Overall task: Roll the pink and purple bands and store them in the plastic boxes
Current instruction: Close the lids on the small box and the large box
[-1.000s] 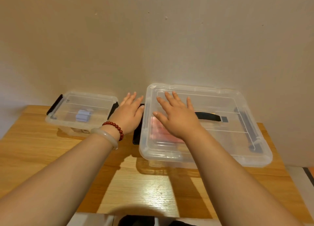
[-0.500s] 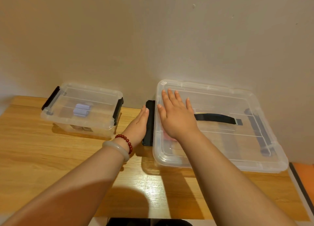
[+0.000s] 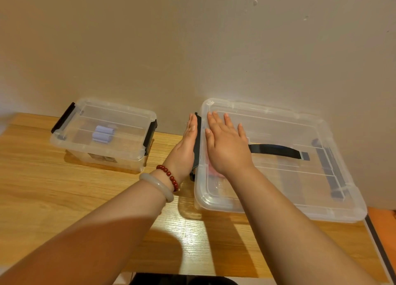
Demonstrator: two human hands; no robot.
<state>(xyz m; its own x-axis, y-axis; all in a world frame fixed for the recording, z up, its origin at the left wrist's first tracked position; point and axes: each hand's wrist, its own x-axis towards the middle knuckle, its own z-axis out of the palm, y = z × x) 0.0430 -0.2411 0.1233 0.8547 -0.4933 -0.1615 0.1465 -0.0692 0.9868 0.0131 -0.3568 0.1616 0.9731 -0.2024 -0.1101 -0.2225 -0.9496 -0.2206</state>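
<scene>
A plain beige wall (image 3: 192, 49) backs a wooden counter (image 3: 64, 199) carrying two clear plastic boxes, both lidded. The small box (image 3: 102, 160) on the left holds the rolled purple bands (image 3: 102, 133). In the large box (image 3: 278, 212), a pink band (image 3: 212, 169) shows faintly through the lid, probably rolled, though the right hand (image 3: 227, 149) covers most of it. That hand lies flat on the lid with its fingers straight and spread. The left hand (image 3: 185, 149) stands on edge, fingers straight and together, pressed against the black latch (image 3: 198, 130) on the box's left side. The latch runs away from the person, parallel to that palm. The opposite latch (image 3: 330, 169) is well apart from both hands, nearer the right.
</scene>
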